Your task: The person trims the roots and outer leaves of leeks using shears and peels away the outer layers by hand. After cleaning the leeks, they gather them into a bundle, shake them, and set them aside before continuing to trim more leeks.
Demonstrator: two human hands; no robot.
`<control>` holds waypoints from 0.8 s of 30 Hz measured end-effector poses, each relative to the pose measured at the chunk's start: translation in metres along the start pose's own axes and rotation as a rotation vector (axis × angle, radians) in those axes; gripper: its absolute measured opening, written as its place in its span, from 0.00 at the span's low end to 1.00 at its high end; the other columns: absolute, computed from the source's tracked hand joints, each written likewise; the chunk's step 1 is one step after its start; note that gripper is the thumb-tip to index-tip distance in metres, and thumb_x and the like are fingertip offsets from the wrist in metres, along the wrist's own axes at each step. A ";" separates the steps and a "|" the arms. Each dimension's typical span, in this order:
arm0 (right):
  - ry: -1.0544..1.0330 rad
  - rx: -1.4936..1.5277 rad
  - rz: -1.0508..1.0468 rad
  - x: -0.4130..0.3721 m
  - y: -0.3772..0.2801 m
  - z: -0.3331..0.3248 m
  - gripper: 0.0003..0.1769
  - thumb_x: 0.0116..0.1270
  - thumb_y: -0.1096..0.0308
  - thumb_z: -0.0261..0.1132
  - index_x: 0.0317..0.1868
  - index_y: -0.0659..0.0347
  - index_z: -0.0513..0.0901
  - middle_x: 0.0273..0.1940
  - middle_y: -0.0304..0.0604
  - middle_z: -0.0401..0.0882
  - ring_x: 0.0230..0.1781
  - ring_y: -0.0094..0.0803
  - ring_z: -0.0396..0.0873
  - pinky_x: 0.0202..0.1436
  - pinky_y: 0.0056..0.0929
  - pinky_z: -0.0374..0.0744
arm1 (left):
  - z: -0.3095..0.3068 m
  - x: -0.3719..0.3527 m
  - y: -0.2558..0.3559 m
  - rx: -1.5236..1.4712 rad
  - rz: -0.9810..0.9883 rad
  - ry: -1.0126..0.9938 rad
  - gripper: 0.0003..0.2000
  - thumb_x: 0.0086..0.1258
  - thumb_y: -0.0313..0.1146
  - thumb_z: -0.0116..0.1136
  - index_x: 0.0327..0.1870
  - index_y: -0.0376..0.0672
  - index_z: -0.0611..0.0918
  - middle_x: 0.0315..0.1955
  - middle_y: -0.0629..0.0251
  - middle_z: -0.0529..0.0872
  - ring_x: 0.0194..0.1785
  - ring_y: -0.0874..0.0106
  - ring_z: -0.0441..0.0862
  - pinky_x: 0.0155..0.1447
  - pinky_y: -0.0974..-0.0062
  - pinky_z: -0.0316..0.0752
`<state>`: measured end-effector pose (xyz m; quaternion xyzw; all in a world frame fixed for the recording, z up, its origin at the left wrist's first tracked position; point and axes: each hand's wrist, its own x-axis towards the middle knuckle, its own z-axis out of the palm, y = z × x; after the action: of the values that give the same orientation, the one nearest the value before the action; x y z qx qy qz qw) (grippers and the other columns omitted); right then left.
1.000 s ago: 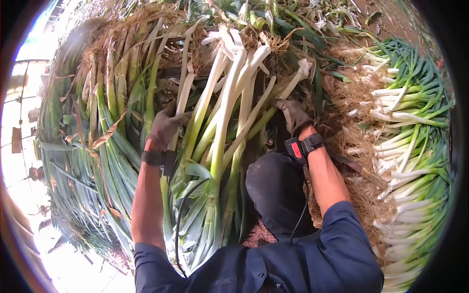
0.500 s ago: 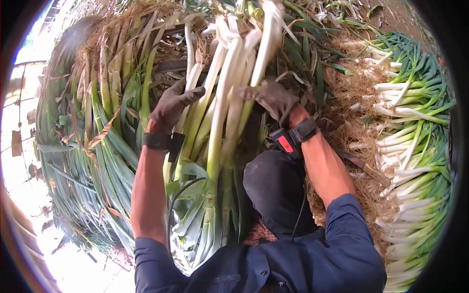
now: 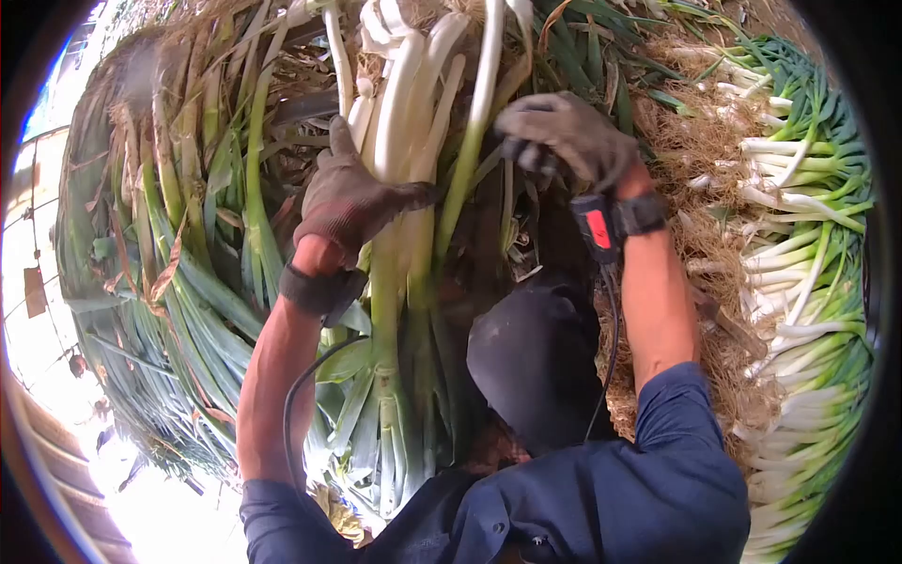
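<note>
Viewpoint: we look down from the person's head at both arms, which reach forward into heaps of leeks.
Held thing: a bundle of leeks (image 3: pixel 413 113) stands in the middle of our view, with white stalks at the top and green leaves trailing down toward the person's lap.
Left hand: the left hand (image 3: pixel 352 202), in a dark glove, is clamped on the bundle's left side, its thumb wrapped across the pale stalks.
Right hand: the right hand (image 3: pixel 564 136), also gloved, is curled into a fist just right of the bundle. We cannot tell what it grips.
Wrist: a red-and-black device (image 3: pixel 597 230) is strapped at the right wrist.
Left side: a pile of untrimmed leeks (image 3: pixel 178 235) with dry brown leaves.
Right side: a row of trimmed leeks (image 3: pixel 808 235), with a mat of dry roots (image 3: pixel 695 141) between it and the hands.
Below: a dark knee (image 3: pixel 531 357) sits under the right forearm.
</note>
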<state>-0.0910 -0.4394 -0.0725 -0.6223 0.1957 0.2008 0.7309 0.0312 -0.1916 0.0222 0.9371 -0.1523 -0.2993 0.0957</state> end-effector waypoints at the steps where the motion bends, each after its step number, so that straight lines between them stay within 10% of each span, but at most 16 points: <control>1: 0.004 0.001 0.005 -0.002 0.023 -0.016 0.21 0.74 0.48 0.67 0.56 0.55 0.88 0.45 0.37 0.88 0.41 0.33 0.86 0.39 0.35 0.85 | 0.002 0.001 -0.001 0.002 -0.011 0.015 0.66 0.43 0.49 0.84 0.81 0.29 0.52 0.65 0.35 0.76 0.69 0.47 0.77 0.72 0.61 0.72; 3: 0.224 0.074 0.252 0.003 0.091 -0.038 0.18 0.72 0.51 0.70 0.50 0.55 0.88 0.40 0.39 0.88 0.36 0.40 0.86 0.35 0.38 0.84 | 0.004 0.003 -0.001 0.004 -0.022 0.003 0.65 0.43 0.50 0.84 0.81 0.31 0.54 0.66 0.36 0.75 0.69 0.46 0.77 0.72 0.61 0.72; 5: 0.147 -1.227 -0.662 0.034 0.187 -0.048 0.16 0.71 0.53 0.68 0.48 0.56 0.89 0.38 0.46 0.89 0.35 0.49 0.86 0.39 0.42 0.85 | 0.005 0.003 -0.004 -0.050 0.032 0.034 0.63 0.44 0.48 0.84 0.80 0.31 0.55 0.66 0.36 0.75 0.69 0.46 0.76 0.73 0.61 0.71; 7: -0.122 -1.405 -0.150 0.068 0.207 -0.018 0.18 0.71 0.54 0.65 0.47 0.58 0.90 0.40 0.53 0.89 0.43 0.52 0.88 0.50 0.45 0.85 | 0.009 0.005 -0.009 -0.114 0.041 0.018 0.61 0.44 0.46 0.85 0.79 0.32 0.57 0.66 0.38 0.75 0.69 0.47 0.76 0.73 0.62 0.72; 13: 0.403 -0.782 0.301 0.102 0.215 0.054 0.23 0.67 0.47 0.66 0.46 0.59 0.90 0.46 0.57 0.89 0.50 0.55 0.87 0.56 0.50 0.83 | 0.015 0.008 -0.016 -0.178 0.117 0.085 0.55 0.45 0.36 0.83 0.78 0.39 0.63 0.60 0.55 0.84 0.60 0.64 0.83 0.66 0.68 0.77; 16: 0.591 -0.660 0.208 0.113 0.232 0.056 0.23 0.67 0.48 0.67 0.47 0.59 0.90 0.47 0.57 0.89 0.51 0.56 0.87 0.54 0.51 0.83 | 0.012 0.003 -0.003 -0.241 0.128 0.089 0.56 0.45 0.37 0.84 0.78 0.38 0.62 0.60 0.55 0.84 0.60 0.64 0.83 0.67 0.68 0.76; 22: 0.523 -0.246 0.327 0.059 0.229 0.028 0.20 0.68 0.51 0.67 0.48 0.59 0.88 0.40 0.56 0.89 0.47 0.45 0.90 0.50 0.43 0.85 | 0.008 0.007 -0.010 -0.290 0.030 0.004 0.60 0.42 0.40 0.86 0.78 0.33 0.60 0.65 0.47 0.80 0.68 0.55 0.79 0.73 0.66 0.71; 24: 0.508 -0.686 0.331 0.045 0.244 0.012 0.19 0.68 0.52 0.68 0.46 0.59 0.88 0.38 0.53 0.89 0.43 0.41 0.89 0.48 0.40 0.84 | 0.014 0.013 -0.021 -0.296 0.091 0.022 0.61 0.42 0.41 0.86 0.78 0.32 0.59 0.66 0.46 0.79 0.69 0.55 0.78 0.74 0.66 0.71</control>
<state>-0.1838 -0.3894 -0.2980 -0.8183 0.3875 0.2092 0.3694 0.0378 -0.1773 -0.0014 0.9080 -0.1480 -0.3035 0.2479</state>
